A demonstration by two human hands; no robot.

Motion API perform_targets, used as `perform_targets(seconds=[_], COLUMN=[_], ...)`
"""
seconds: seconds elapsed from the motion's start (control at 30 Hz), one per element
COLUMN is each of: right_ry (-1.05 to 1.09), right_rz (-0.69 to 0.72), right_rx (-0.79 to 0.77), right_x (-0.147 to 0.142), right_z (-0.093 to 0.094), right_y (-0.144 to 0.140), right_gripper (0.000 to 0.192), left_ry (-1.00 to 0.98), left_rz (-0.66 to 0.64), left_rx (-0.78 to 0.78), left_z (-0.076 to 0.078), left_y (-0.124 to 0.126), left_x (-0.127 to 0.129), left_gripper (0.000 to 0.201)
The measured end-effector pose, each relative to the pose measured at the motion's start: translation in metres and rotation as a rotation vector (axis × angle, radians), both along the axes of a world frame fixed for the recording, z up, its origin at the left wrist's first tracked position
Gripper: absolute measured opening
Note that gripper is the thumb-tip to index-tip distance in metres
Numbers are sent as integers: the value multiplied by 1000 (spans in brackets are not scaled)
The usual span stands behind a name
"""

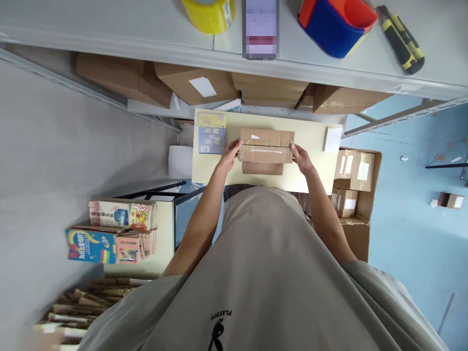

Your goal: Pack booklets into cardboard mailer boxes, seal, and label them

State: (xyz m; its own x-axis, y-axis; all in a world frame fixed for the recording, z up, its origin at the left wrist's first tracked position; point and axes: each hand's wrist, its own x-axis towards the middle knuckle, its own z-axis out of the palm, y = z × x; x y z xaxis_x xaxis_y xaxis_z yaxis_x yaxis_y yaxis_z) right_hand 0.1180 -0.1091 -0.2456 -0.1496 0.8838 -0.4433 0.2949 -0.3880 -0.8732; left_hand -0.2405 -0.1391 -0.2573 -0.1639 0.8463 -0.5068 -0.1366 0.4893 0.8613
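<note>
Between my two hands is a brown cardboard box (266,138) with creased flaps and white marks on its upper side. Its lower flap hangs out toward my body over the pale yellow table (310,146). My left hand (231,152) grips the box's left end, the thumb on top and the fingers partly hidden at the side. At the right end, my right hand (301,159) pinches the edge with the thumb on top. Left of the box lies a blue and yellow printed booklet (212,133). On the table's right side sits a small white stack (332,139).
A grey shelf (146,29) above bears yellow tape (209,16), a phone (261,29), a blue and red holder (334,27) and a box cutter (401,41). Cartons (270,87) fill the shelf below. Books (91,246) stack at left; a large open carton (361,219) stands right.
</note>
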Motion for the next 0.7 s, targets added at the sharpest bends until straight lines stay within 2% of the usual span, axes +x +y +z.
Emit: perform_targets(seconds=[0.07,0.13,0.27,0.4,0.47,0.57,0.63,0.7], right_ry=[7,20,68,95,78,26,-11,-65], right_rz=[-59,-86,-43,-52,-50,-68,-81,-74], right_rx=[-44,-71,-87,-128,-124,1,164,371], right_x=[1,1,3,8,12,18,18,16], right_z=[-1,0,12,29,40,64,88,121], right_y=[0,-1,0,1,2,8,19,40], right_gripper=[105,102,96,99,100,102,100,93], left_ry=[6,43,83,88,156,332,414,442], left_rz=[74,89,61,32,11,45,63,42], left_rx=[-15,1,14,-22,2,119,243,397], left_z=[3,9,18,26,34,57,84,117], left_y=[0,0,1,-1,-2,3,14,32], left_x=[2,4,4,1,-3,-7,-6,0], left_gripper=[58,52,51,51,55,62,63,61])
